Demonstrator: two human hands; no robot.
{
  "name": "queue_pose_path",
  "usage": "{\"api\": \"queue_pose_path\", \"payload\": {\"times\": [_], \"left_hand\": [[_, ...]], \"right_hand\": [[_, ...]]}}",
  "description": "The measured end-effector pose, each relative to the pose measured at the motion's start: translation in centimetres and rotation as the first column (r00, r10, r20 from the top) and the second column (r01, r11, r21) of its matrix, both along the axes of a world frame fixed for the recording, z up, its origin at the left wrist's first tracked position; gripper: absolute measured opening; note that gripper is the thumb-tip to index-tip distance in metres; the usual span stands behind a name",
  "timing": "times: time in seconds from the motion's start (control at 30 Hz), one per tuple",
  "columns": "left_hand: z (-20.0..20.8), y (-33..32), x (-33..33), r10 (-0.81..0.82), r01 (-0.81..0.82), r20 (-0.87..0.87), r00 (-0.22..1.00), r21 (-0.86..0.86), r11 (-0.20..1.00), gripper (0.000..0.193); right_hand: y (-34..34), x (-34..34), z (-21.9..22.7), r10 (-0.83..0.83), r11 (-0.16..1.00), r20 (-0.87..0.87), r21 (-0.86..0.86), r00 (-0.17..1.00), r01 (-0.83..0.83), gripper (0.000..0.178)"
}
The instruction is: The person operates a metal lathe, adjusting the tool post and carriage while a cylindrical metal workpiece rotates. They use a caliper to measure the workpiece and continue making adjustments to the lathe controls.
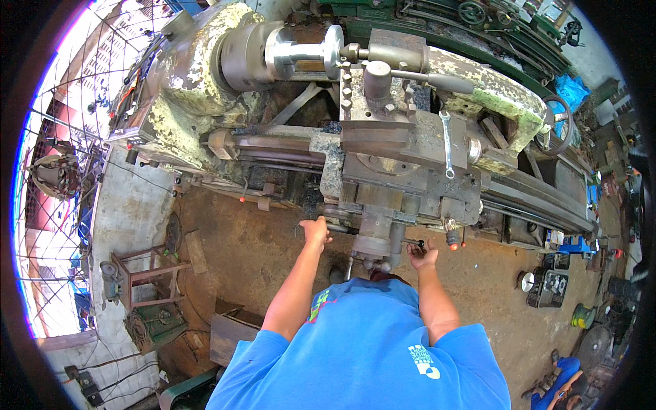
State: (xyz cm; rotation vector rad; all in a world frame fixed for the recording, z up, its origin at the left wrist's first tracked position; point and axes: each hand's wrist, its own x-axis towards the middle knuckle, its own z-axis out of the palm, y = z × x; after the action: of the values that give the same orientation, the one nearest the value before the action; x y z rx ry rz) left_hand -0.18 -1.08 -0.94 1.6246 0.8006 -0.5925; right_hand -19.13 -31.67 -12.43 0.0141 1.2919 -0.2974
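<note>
At the lathe's carriage, my left hand (316, 232) has its fingers closed at the rim of a metal handwheel (339, 220). My right hand (424, 255) curls around the end of a short black-knobbed lever (414, 242); part of its grip is hidden. Above and left, a shiny spool-shaped metal workpiece (304, 52) sits between the chuck (244, 57) and the tailstock centre (352, 52). A square tool post (378, 89) stands just in front of it, its clamp handle (447, 83) pointing right. On the carriage lies a combination wrench (447, 145).
Dark chips (332, 167) cover part of the carriage. A red-tipped lever (452, 239) juts out right of my right hand. On the floor are a wooden stool frame (147, 270) at left and a black crate (549, 287) at right. Another person (562, 384) in blue is low at the right.
</note>
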Motion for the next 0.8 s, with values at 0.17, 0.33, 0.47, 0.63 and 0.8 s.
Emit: {"api": "queue_pose_path", "payload": {"times": [0.17,0.33,0.47,0.63,0.8], "left_hand": [[0.3,0.0,-0.1,-0.016,0.016,0.023,1.0,0.0,1.0,0.098],[0.7,-0.5,-0.5,-0.018,0.016,0.073,0.997,0.031,0.999,0.093],[0.8,-0.5,-0.2,-0.019,0.017,0.048,0.999,0.035,0.999,0.082],[0.8,-0.6,0.1,-0.044,0.041,0.03,0.999,0.093,0.995,0.071],[0.3,-0.5,0.1,-0.022,0.015,0.061,0.998,0.115,0.993,0.071]], "right_hand": [[0.3,-0.1,0.4,-0.033,0.999,0.074,0.009,0.997,0.032,0.043],[-0.6,-0.1,1.4,0.055,0.988,-0.047,-0.144,0.997,-0.061,0.043],[-2.8,-0.9,2.0,0.143,0.845,-0.388,-0.432,0.911,-0.316,0.032],[-4.4,-1.3,7.0,-0.198,0.583,-0.276,-0.804,0.94,-0.113,0.014],[-3.9,0.0,15.8,-0.117,0.333,-0.096,-0.942,0.988,-0.053,0.01]]}}
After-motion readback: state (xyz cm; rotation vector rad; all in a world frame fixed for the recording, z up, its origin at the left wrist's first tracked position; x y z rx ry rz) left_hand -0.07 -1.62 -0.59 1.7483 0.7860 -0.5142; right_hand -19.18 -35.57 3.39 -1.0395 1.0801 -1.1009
